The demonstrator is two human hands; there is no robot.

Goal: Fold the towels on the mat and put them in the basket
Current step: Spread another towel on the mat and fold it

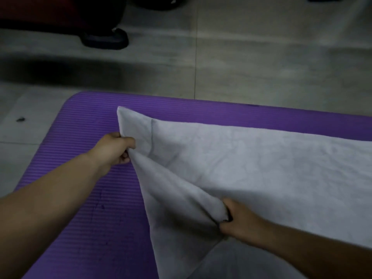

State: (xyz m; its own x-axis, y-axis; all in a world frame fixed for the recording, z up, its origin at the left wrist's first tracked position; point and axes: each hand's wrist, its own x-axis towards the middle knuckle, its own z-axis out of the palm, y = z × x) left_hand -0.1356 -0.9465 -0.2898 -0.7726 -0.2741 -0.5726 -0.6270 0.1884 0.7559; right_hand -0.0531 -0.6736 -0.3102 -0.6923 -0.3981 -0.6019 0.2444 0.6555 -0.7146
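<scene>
R hand [237,217] is nearest, low right. Its fingers are curled round a bunched fold of the grey towel [251,158], w/ cloth gathered in the fist. A raised ridge of fabric runs from there up-left to the L hand [115,147], which pinches the towel's left edge w/ curled fingers, just short of the far-left corner. Rest of the towel lies spread on the purple mat [84,198] and runs off frame right.

Handling, my read:
- Soft, light and limp, w/ no stiffness. It sags between the hands, so it needs 2 grip pts.
- Corners or hem are best. A mid-cloth grab like the R hand's bunches it, and the fold prob comes out crooked.
- Ribbed mat likely drags on the terry, so lift and lay rather than slide.
- Not fragile, not slippery.

Beyond the mat is grey tiled floor [241,67], w/ a dark shoe [104,40] far left. Basket not in view.
</scene>
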